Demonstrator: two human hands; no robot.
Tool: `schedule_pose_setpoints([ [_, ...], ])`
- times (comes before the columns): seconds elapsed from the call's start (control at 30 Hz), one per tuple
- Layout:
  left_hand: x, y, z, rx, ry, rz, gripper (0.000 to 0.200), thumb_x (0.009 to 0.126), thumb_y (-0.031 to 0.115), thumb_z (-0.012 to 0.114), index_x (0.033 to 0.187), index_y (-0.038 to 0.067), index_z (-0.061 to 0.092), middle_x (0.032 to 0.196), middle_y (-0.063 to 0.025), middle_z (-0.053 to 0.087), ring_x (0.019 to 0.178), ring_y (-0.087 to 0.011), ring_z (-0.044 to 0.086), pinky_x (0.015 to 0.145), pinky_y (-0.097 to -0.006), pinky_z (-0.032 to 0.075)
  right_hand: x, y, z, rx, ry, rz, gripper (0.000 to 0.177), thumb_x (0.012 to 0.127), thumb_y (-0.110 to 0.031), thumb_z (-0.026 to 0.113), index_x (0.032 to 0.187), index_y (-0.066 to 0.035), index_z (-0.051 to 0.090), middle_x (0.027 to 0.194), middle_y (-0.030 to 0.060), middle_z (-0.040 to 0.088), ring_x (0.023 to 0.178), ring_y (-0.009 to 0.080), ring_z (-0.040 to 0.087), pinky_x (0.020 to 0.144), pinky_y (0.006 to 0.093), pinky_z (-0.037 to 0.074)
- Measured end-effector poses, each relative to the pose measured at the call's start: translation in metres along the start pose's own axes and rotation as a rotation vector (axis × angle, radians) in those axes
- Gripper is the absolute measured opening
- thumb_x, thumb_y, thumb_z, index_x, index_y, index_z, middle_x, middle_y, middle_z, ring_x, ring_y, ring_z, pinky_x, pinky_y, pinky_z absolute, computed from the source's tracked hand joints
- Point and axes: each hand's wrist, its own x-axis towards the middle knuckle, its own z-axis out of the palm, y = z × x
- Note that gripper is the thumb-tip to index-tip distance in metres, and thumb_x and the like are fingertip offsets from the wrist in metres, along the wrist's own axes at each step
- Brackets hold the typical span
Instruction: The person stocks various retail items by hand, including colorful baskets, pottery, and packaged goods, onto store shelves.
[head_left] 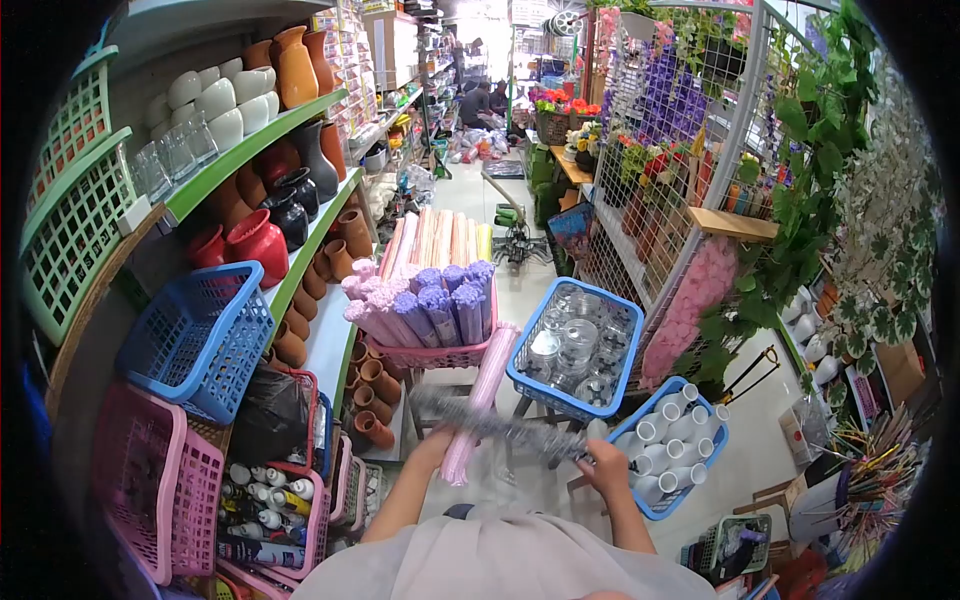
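A long pink bundle (484,392) in a clear wrapper slants down from the pink basket, its lower end beside my left hand (436,448). The fingers of that hand are partly hidden, so its grip cannot be made out. A dark grey, motion-blurred strip (510,428) crosses in front of the bundle, from near my left hand to my right hand (604,464), whose fingers are closed around its end. Pink and purple bundles (440,308) stand in the pink basket (440,356) ahead. Clear glass items (578,342) fill a blue basket (524,383) to the right.
White cups (684,430) lie in a blue basket (662,512) at right. Shelves (300,240) of pots and bowls line the left, above stacked baskets (150,470). A wire grid (650,180) with flowers stands right. A stand (514,235) and people (478,104) are down the aisle.
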Motion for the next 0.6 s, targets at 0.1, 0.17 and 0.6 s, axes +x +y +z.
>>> schedule_pose_setpoints([
  [0.1,-0.012,0.005,0.009,0.04,0.008,0.108,0.041,0.097,0.037,0.047,0.13,0.013,0.042,0.094,-0.0063,0.058,0.074,-0.0165,0.06,0.064,-0.0292,0.052,0.01,0.0,0.016,0.171,0.289,0.359,0.029,0.072,-0.027,0.073,0.088,-0.007,0.061,0.076,0.0122,0.063,0.07,0.0344,0.061,0.06,0.0419,0.048],
  [0.17,-0.017,0.009,0.012,0.158,0.031,0.128,0.048,0.098,0.041,0.045,0.137,0.013,0.038,0.105,-0.0027,0.057,0.078,-0.0123,0.058,0.067,-0.0275,0.053,0.015,-0.002,0.013,0.086,0.322,0.414,0.03,0.069,-0.026,0.075,0.085,-0.007,0.06,0.075,0.0108,0.062,0.069,0.0328,0.061,0.06,0.0408,0.048],
  [0.6,-0.024,0.006,-0.015,0.151,-0.025,0.194,0.047,0.101,0.037,0.036,0.14,0.009,0.033,0.104,-0.0068,0.06,0.086,-0.0133,0.061,0.074,-0.0259,0.05,0.048,0.026,0.029,0.167,0.353,0.626,0.037,0.085,-0.035,0.062,0.101,-0.002,0.058,0.085,0.0227,0.064,0.079,0.0423,0.061,0.067,0.0482,0.046],
])
